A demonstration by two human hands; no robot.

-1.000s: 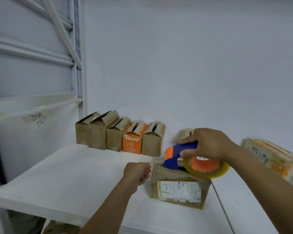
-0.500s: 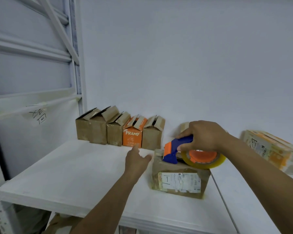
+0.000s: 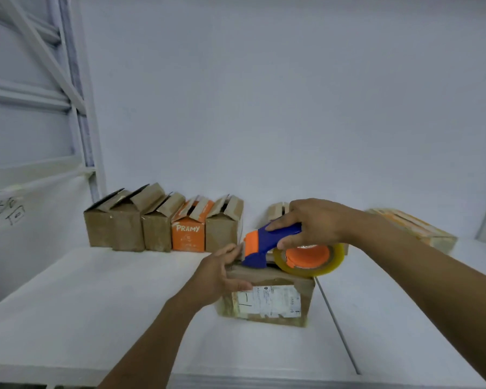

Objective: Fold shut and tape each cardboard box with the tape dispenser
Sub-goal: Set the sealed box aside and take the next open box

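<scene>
The right hand [image 3: 312,223] gripped the blue-and-orange tape dispenser [image 3: 267,242] by its handle. The dispenser's nose was down on the left end of the top of the labelled cardboard box [image 3: 270,301], and the clear tape roll [image 3: 309,258] trailed to the right. The left hand [image 3: 219,273] clasped that same top-left corner, thumb on the front face and fingers over the edge, touching the nose (whether a tape end lay under them could not be made out). The box sat directly under both hands, long axis left to right, so the pull would likely run rightward, away from the bracing left hand. Bare white table [image 3: 96,304] lay in front and to the left; a table seam [image 3: 337,321] ran just beside the box's right end. Behind, well apart, a row of open-flapped boxes [image 3: 157,223], including the orange PRAMY box [image 3: 188,234], stood against the wall.
</scene>
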